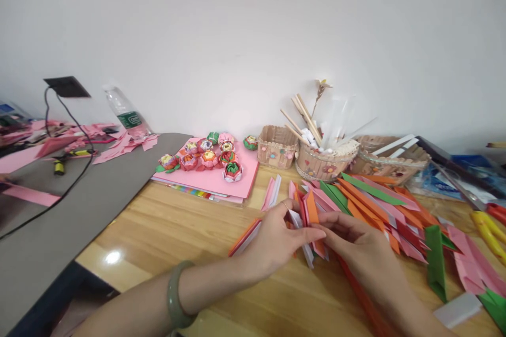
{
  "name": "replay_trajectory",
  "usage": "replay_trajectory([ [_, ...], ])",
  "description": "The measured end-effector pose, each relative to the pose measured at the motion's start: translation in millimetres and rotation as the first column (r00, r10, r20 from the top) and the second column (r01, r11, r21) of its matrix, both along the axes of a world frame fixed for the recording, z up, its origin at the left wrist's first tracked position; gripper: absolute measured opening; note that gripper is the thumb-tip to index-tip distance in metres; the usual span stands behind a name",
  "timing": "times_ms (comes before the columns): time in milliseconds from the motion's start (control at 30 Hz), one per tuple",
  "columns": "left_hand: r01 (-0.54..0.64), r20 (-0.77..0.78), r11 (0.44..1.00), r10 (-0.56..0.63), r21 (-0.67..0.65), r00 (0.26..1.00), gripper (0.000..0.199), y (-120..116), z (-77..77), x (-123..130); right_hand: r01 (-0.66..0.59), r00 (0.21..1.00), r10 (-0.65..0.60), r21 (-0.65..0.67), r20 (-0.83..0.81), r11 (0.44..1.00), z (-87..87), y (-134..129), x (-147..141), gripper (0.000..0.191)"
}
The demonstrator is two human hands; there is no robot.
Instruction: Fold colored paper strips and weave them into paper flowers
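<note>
Both hands meet over the wooden table, fingers closed around a bundle of folded paper strips (312, 209) in orange, red and white. My left hand (272, 239), with a green bangle on its wrist, pinches the bundle from the left, thumb across its front. From the right, my right hand (351, 237) grips the same bundle with thumb and fingers. A folded orange and white strip (245, 236) lies under my left wrist, and a pink and white folded strip (271, 192) rests just behind. To the right spreads a heap of folded strips (379, 205) in orange, green and pink.
Folded paper flowers (209, 158) stand on pink sheets (245, 184). Decorated baskets (326, 160) line the wall, one holding sticks. Yellow-handled scissors (488, 231) lie right. Leftward are a plastic bottle (128, 116), a black cable (75, 184) and a person's hand (6, 181) with pink paper.
</note>
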State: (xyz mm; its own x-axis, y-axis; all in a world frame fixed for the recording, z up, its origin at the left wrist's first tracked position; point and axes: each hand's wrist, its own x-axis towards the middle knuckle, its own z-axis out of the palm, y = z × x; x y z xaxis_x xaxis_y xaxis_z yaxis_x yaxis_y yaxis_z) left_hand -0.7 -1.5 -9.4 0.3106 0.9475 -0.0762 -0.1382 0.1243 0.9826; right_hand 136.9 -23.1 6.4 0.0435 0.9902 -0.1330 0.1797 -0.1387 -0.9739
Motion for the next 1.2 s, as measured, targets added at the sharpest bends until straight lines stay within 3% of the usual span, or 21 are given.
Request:
replay_trajectory([
  [233,-0.151,0.114,0.986,0.157,-0.066,0.981,0.025,7.2,7.6,-2.6,0.114,0.960,-0.141,-0.121,-0.244,0.986,-4.4,6.9,3.9,0.026],
  [367,-0.143,0.151,0.984,0.159,-0.108,0.976,0.028,9.3,10.1,-4.1,0.026,0.881,-0.124,-0.214,-0.458,0.977,-9.7,12.6,8.7,0.020],
  [567,-0.041,0.222,0.984,0.079,-0.172,0.972,0.025,6.6,13.2,-5.1,-0.110,0.781,-0.045,-0.207,-0.623,0.972,-11.7,10.4,8.2,0.009],
  [767,-0.029,0.209,0.978,0.073,-0.207,0.975,0.028,8.0,14.6,-4.1,-0.207,0.788,0.042,-0.199,-0.614,0.958,-5.9,8.9,6.9,0.012],
  [1033,-0.065,0.184,0.970,0.110,-0.234,0.977,0.034,9.0,13.1,-3.2,-0.156,0.859,0.012,-0.240,-0.512,0.958,-12.8,9.9,8.9,0.024],
  [1200,-0.091,0.108,0.970,0.118,-0.226,0.987,0.029,9.1,10.4,-2.7,-0.228,0.942,0.184,-0.135,-0.281,0.964,-5.9,7.3,7.8,0.027],
])
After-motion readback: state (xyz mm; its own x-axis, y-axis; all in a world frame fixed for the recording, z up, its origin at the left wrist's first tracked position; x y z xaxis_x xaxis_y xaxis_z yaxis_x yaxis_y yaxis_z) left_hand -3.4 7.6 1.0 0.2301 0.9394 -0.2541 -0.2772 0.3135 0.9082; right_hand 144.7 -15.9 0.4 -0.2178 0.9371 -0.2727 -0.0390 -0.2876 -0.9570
